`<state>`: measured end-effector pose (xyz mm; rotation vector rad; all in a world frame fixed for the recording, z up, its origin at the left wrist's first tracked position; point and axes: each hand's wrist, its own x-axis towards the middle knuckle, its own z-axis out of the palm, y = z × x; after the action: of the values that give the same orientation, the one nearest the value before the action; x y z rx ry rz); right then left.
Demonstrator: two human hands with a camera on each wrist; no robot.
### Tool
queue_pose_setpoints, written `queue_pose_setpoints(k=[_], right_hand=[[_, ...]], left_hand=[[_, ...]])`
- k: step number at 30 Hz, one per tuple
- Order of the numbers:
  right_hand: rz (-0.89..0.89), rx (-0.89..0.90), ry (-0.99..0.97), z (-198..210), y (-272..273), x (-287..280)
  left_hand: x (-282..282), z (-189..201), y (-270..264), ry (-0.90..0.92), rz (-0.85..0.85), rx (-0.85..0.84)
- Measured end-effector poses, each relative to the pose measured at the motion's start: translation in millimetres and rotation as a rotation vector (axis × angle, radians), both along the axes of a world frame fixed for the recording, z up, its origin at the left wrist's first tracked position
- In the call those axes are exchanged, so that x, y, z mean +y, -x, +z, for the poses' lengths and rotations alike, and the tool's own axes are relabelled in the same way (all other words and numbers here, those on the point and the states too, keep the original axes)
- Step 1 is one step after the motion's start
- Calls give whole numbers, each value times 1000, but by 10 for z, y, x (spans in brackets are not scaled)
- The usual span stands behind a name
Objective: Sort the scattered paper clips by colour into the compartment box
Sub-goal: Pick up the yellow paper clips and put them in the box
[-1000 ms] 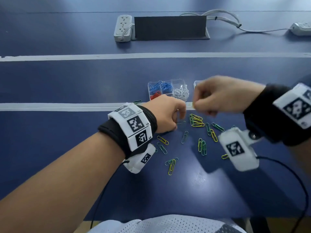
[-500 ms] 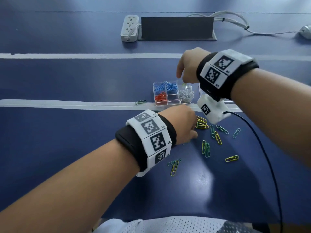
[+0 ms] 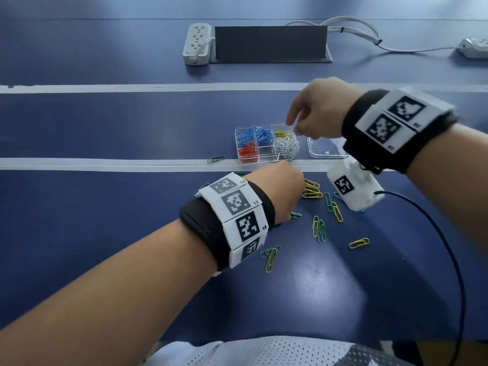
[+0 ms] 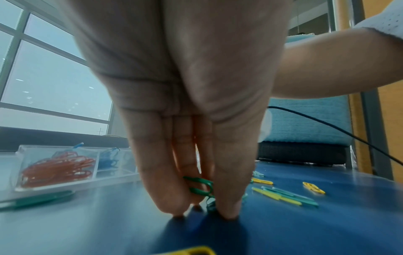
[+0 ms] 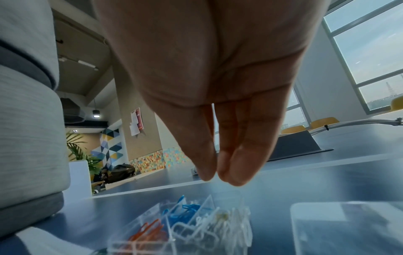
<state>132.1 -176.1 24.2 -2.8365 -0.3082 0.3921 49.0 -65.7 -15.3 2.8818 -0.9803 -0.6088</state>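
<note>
My left hand [image 3: 280, 191] is down on the blue worktop [image 3: 105, 233] among the loose clips, its grip pinched on a green clip [image 4: 199, 187] — only the left wrist view shows that clip between thumb and fingers; from the head view my knuckles hide it. My right hand [image 3: 314, 109] hovers over the far right corner of the clear box [image 3: 265, 143], fingers [image 5: 240, 165] straight and close together, holding nothing I can see.

The box has six compartments: two with blue clips [image 3: 254, 134], one with red clips [image 3: 248, 151], one with white clips [image 3: 286, 146], one with a single yellow clip [image 3: 282, 133]. The lid [image 3: 326, 149] lies just right of it. One green clip [image 3: 216, 159] rests on the white stripe to the left; loose yellow clips [image 3: 312, 190] lie near my left hand.
</note>
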Motion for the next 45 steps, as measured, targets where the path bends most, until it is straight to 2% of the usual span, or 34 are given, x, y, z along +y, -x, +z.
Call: queue_pose_setpoints(k=[8,11,14,15,16,18,20,21,25,27,31,38,42,45], right_hand=[[75,78,27,-94,504,-314],[78,128,11,-148,609,-399],[54,146,-44,-179,632,-451],[41,147,-60,-180,632,-463],[29,147,-71,-174,634,-470],[20,139,-66,-172,645,-479],[33,123,-29,-186,670,-478],[42,119,-8,-198,686,-477],[34,145,20,-219,752,-481],[23,150,14,-223,789,-501],[53,147,6,-238,866,-517],[318,188,127,-298,1017,-401],[346,193,185,-376,1053,-381],[345,177,200,-386,1055,-390]], left_hand=[[23,-44,-14,40,83,46],[129,-44,-47,185,204,130],[264,-8,-91,448,430,375],[309,16,-123,524,497,401],[346,46,-168,577,556,380],[387,109,-298,575,609,198],[385,188,-438,425,553,-69],[364,224,-491,351,510,-149],[203,276,-622,48,394,-179],[127,266,-650,-24,363,-173],[102,196,-696,-6,321,-184],[157,137,-658,128,297,-170],[203,125,-575,210,282,-171],[237,167,-439,243,206,-126]])
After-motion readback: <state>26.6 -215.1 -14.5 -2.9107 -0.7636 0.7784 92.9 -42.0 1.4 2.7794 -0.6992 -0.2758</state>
